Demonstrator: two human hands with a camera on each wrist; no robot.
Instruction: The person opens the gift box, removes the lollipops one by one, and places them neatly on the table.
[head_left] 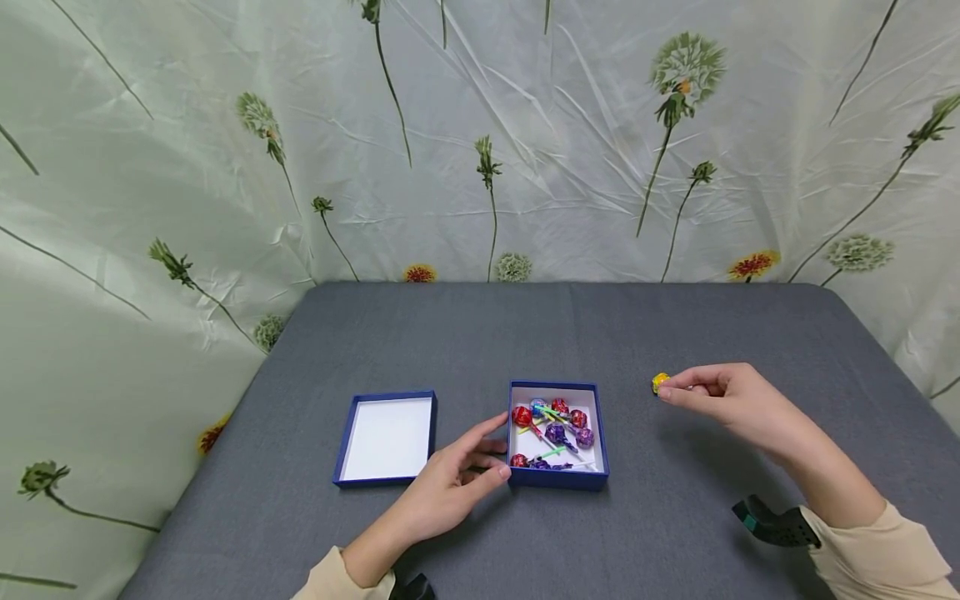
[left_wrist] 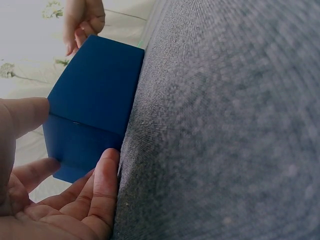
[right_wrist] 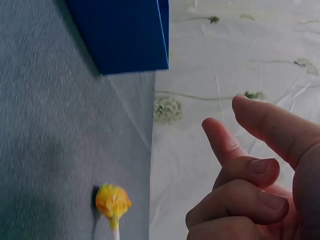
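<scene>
A blue box with a white inside holds several wrapped lollipops in red, purple and blue. My left hand rests against its left side, fingers on the side wall and thumb at the near corner; the left wrist view shows these fingertips touching the blue wall. To the right of the box, a yellow lollipop lies on the cloth. My right hand hovers by it. In the right wrist view its thumb and index finger are apart, the other fingers loosely bent, nothing between them.
Left of the box lies a shallow blue lid, its white inside facing up. A grey cloth covers the table. Behind and at the left hangs a pale curtain printed with flowers.
</scene>
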